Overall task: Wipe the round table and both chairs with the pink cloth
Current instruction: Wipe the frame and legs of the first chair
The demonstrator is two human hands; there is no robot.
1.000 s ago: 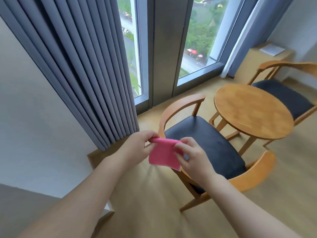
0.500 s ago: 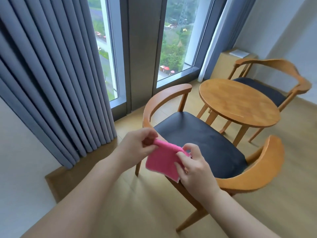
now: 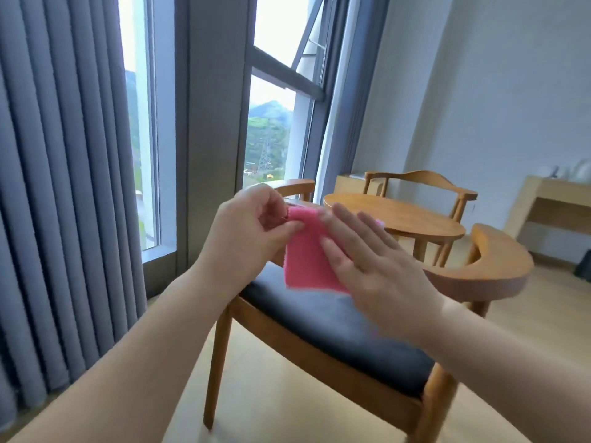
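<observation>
the pink cloth [image 3: 305, 257] hung in the air above the black seat of the near chair [image 3: 335, 321], held up between both hands. the left hand [image 3: 246, 233] pinched the cloth's upper left corner, its fingers [image 3: 271, 206] curled in and clamped on the fabric with the thumb against it. the right hand [image 3: 374, 266] lay flat against the cloth's right side, its fingers [image 3: 348, 219] straight and slightly spread, not curled round anything; the cloth's right edge was hidden behind that hand, with a small pink bit showing past the fingertips. the cloth looked folded into a rough rectangle, hanging down from the pinched corner, and did not touch the seat.

the near chair had a curved wooden backrest, one end showing to the right of the right hand and the other behind the left hand. beyond it stood the round wooden surface [image 3: 415, 215], and the far chair [image 3: 425, 183] stood just behind that, against the wall. grey curtains [image 3: 64, 155] hung at the left beside a tall window [image 3: 268, 129] with green hills outside. a light wooden shelf unit [image 3: 556, 206] stood at the far right, with pale items on top too blurred to tell.
</observation>
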